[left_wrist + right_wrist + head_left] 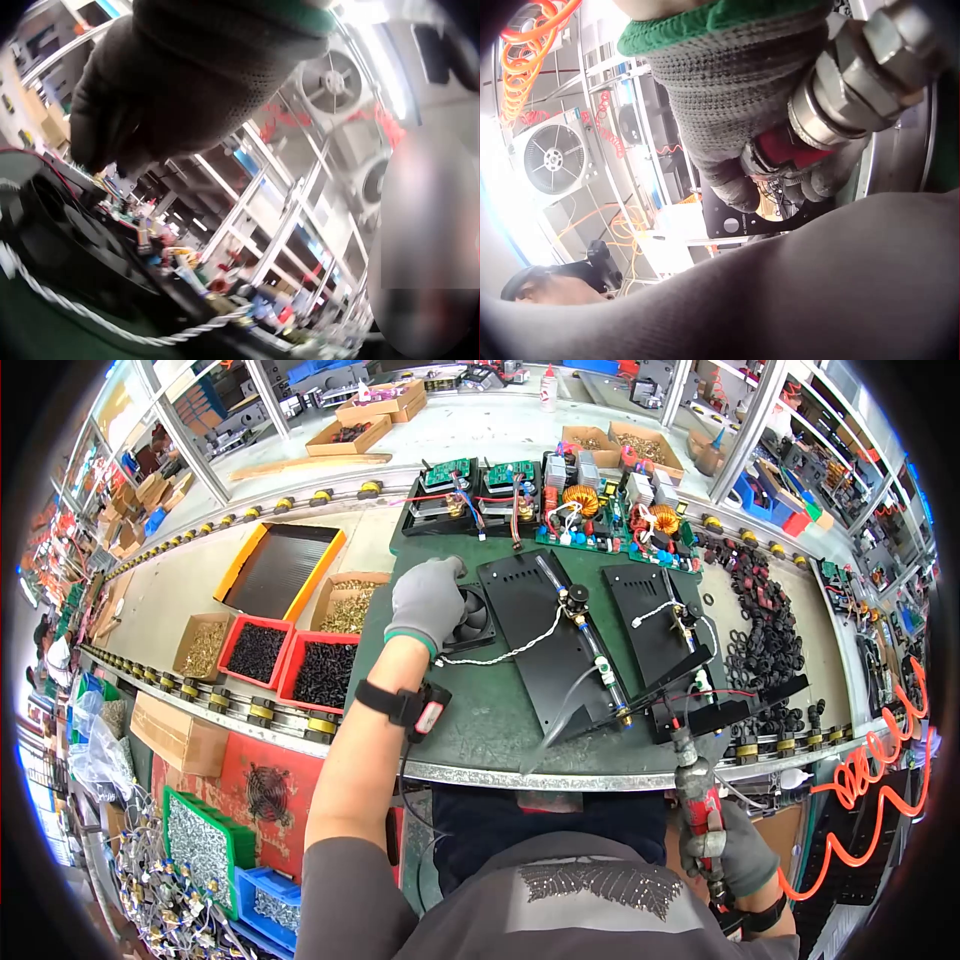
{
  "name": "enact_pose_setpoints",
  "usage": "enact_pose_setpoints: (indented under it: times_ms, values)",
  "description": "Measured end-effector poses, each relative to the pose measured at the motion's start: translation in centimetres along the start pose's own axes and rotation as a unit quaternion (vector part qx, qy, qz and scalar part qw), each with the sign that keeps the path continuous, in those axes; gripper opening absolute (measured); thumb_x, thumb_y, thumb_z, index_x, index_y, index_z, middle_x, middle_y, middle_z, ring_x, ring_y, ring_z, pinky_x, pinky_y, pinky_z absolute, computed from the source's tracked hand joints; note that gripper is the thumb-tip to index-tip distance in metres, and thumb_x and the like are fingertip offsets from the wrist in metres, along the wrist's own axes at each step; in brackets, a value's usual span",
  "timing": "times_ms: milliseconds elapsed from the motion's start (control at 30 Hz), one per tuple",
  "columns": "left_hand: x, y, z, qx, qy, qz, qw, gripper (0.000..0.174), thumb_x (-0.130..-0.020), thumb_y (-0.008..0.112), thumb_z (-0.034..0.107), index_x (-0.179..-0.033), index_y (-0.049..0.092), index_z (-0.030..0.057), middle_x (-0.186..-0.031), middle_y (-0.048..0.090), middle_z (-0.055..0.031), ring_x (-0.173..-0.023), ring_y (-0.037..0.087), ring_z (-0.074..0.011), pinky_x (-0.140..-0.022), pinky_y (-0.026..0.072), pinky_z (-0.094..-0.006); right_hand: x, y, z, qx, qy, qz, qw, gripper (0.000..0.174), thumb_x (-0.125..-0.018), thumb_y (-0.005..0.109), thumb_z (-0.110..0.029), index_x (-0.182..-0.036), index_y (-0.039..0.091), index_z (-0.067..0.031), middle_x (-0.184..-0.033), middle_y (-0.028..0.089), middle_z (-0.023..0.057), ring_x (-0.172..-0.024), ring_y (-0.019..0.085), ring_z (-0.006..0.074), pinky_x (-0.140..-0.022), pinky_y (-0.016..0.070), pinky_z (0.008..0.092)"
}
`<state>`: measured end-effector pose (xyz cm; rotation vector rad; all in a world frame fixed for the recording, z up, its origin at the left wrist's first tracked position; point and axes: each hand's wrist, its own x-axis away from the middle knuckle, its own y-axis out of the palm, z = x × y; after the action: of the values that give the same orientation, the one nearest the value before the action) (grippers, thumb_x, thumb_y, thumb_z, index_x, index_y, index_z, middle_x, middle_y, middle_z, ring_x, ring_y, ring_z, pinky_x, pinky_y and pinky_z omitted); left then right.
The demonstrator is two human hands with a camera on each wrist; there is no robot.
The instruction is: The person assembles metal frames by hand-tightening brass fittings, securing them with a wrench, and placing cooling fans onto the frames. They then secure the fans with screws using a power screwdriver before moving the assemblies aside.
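A grey-gloved left hand (pixel 428 603) is at the black fan (pixel 473 615), its fingers bent over the fan's back edge. In the left wrist view the bent fingers of that hand (pixel 180 82) come down beside the fan (pixel 82 232); whether they pinch it is unclear. Twisted white wires (pixel 510 653) run from near the fan to a black panel (pixel 535 635) with a brass-and-metal tube. Below the bench edge, the right hand (pixel 745 850) grips a red pneumatic screwdriver (pixel 702 810) pointing at the bench. The right wrist view shows gloved fingers (pixel 739 191) around its red body (pixel 791 150).
A second black panel (pixel 640 615) with brackets lies to the right, beside many black rings (pixel 765 630). Circuit board assemblies (pixel 580 500) line the back of the green mat (pixel 450 725). Red bins of black screws (pixel 322 668) stand left. An orange coiled hose (pixel 860 780) hangs at right.
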<state>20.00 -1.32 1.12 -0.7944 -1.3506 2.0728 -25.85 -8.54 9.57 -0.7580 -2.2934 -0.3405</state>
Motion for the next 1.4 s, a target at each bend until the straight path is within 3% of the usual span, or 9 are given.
enact_pose_setpoints:
  times_ms: [233,367,467,500,800,1000,1067,1167,1400]
  values:
    - [-2.7,1.2,-1.6,-0.115,0.090,-0.019,0.989,0.018,-0.080,0.063,0.020,-0.093,0.072,0.0134,-0.097,0.071,-0.0140,-0.094,0.068,-0.0345,-0.079,0.0550,-0.0449,-0.4,-0.3,0.6,0.007,-0.029,-0.032,0.999,0.044,-0.073,0.076,-0.019,-0.108,0.058,0.0004,-0.088,0.059,0.0035,-0.076,0.058,0.0123,-0.066,0.0487,0.0283]
    - [-4.2,3.6,-5.0,-0.030,0.163,-0.081,0.983,0.033,-0.079,0.068,0.032,-0.108,0.072,0.0157,-0.099,0.069,-0.0145,-0.091,0.066,-0.0349,-0.080,0.0535,-0.0457,-1.8,-1.6,3.0,0.008,-0.107,-0.108,0.988,0.059,-0.081,0.077,-0.042,-0.118,0.057,-0.0009,-0.096,0.056,-0.0008,-0.086,0.051,0.0086,-0.076,0.0463,0.0268]
    - [-5.4,3.4,-6.3,0.076,0.149,-0.108,0.980,0.032,-0.075,0.068,0.009,-0.107,0.072,0.0052,-0.100,0.072,-0.0173,-0.093,0.069,-0.0324,-0.085,0.0532,-0.0401,-3.4,-1.3,5.2,-0.022,-0.143,-0.103,0.984,0.043,-0.080,0.076,-0.037,-0.102,0.059,-0.0044,-0.072,0.053,-0.0013,-0.057,0.049,0.0080,-0.048,0.0404,0.0250]
    - [-6.4,4.4,-7.5,0.111,0.146,-0.145,0.972,0.032,-0.075,0.064,0.001,-0.107,0.071,0.0014,-0.100,0.073,-0.0171,-0.092,0.070,-0.0283,-0.084,0.0531,-0.0357,-1.4,-1.7,2.6,-0.032,-0.039,-0.149,0.988,0.041,-0.081,0.076,-0.032,-0.105,0.056,-0.0061,-0.076,0.053,-0.0028,-0.063,0.050,0.0056,-0.053,0.0429,0.0238]
    - [-8.2,1.9,-9.8,0.169,0.107,-0.181,0.963,0.030,-0.079,0.051,-0.004,-0.109,0.056,0.0001,-0.083,0.058,-0.0053,-0.074,0.054,-0.0141,-0.063,0.0462,-0.0303,-0.6,-1.7,2.2,-0.036,-0.072,-0.111,0.991,0.035,-0.079,0.074,-0.025,-0.103,0.057,-0.0056,-0.069,0.050,-0.0030,-0.056,0.048,0.0065,-0.047,0.0387,0.0244]
    - [-9.3,-3.5,-6.2,0.493,0.112,-0.123,0.854,0.035,-0.082,0.056,-0.006,-0.116,0.065,-0.0032,-0.101,0.066,-0.0078,-0.091,0.061,-0.0185,-0.080,0.0508,-0.0309,-2.3,-2.2,3.2,-0.030,-0.114,-0.162,0.980,0.038,-0.081,0.074,-0.027,-0.107,0.057,-0.0043,-0.078,0.054,-0.0034,-0.065,0.050,0.0047,-0.055,0.0424,0.0237]
    - [-7.9,-6.5,-2.9,0.347,0.166,-0.069,0.921,0.037,-0.088,0.060,0.002,-0.124,0.062,-0.0043,-0.116,0.067,-0.0104,-0.103,0.063,-0.0179,-0.089,0.0508,-0.0296,-2.3,-2.5,4.0,-0.016,-0.093,-0.130,0.987,0.053,-0.083,0.077,-0.033,-0.118,0.056,-0.0003,-0.092,0.057,-0.0008,-0.080,0.052,0.0061,-0.065,0.0457,0.0248]
    - [-1.1,-10.3,9.1,0.502,0.112,-0.132,0.847,0.039,-0.094,0.065,0.021,-0.124,0.063,-0.0032,-0.116,0.067,-0.0075,-0.100,0.064,-0.0151,-0.089,0.0499,-0.0291,-2.8,-2.1,3.7,-0.005,-0.155,-0.120,0.981,0.060,-0.081,0.080,-0.037,-0.121,0.055,0.0013,-0.091,0.057,0.0002,-0.081,0.053,0.0078,-0.069,0.0469,0.0258]
    - [1.5,-6.6,13.7,0.605,0.122,-0.228,0.753,0.040,-0.093,0.066,0.023,-0.128,0.064,0.0026,-0.116,0.066,-0.0037,-0.104,0.059,-0.0100,-0.092,0.0468,-0.0256,-1.4,-2.3,0.6,0.013,0.032,-0.057,0.998,0.048,-0.070,0.077,-0.009,-0.113,0.058,-0.0002,-0.095,0.060,0.0041,-0.087,0.055,0.0137,-0.080,0.0474,0.0294]
